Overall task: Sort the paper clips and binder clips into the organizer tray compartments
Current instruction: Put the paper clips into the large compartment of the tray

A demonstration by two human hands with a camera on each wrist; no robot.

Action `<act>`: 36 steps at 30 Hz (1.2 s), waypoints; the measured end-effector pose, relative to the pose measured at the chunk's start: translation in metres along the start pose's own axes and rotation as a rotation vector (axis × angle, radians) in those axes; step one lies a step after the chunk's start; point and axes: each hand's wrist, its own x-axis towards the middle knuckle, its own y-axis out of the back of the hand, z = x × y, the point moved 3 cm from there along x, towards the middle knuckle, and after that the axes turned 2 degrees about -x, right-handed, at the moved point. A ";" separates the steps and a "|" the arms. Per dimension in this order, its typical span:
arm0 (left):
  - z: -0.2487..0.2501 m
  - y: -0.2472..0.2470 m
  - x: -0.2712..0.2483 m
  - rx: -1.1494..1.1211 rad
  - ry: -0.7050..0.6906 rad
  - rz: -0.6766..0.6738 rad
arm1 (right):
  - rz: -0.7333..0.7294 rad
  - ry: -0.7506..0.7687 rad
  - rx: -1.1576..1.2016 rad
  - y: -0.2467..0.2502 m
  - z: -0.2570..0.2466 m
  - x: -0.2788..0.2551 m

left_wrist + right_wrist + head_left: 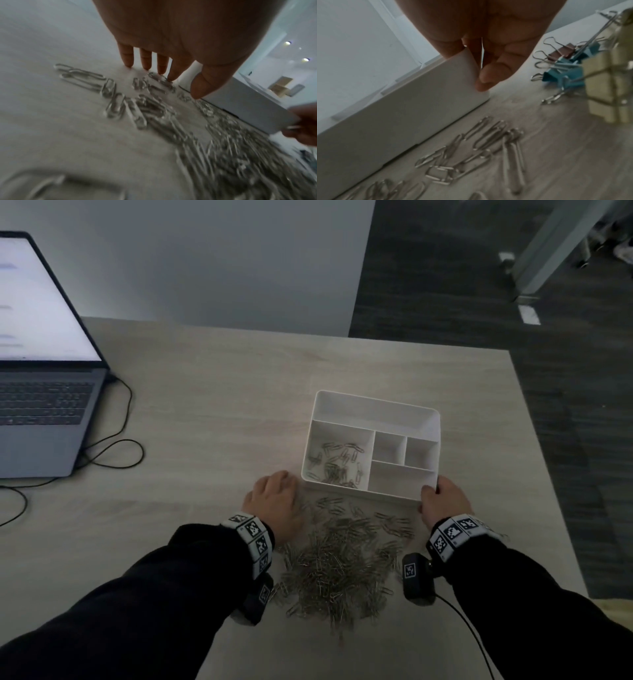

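Observation:
A white organizer tray [376, 405] stands mid-table, and several silver paper clips [337, 462] lie in its large left compartment. The other compartments look bare. A big pile of paper clips [342, 563] is spread on the table in front of the tray. My left hand [274, 491] lies by the tray's near left corner, its straight fingers [145, 60] touching the table at the pile's edge. My right hand [435, 491] grips the tray's near right corner, thumb [488, 75] on the outer wall [402, 108]. Blue, pink and cream binder clips [565, 67] lie right of that hand.
An open laptop [44, 392] sits at the back left, with a black cable [113, 446] looping on the table beside it. The table's right edge [548, 474] runs a little way right of the tray. Dark floor lies beyond it.

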 end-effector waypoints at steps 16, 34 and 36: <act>-0.001 -0.038 -0.038 0.042 -0.243 -0.060 | -0.196 0.218 0.050 -0.052 -0.063 -0.007; -0.035 -0.028 -0.063 -0.084 0.015 -0.001 | -0.350 0.329 -0.464 -0.056 -0.011 -0.081; -0.031 -0.030 -0.065 -0.137 -0.029 -0.030 | -0.393 0.421 -0.456 -0.067 -0.018 -0.090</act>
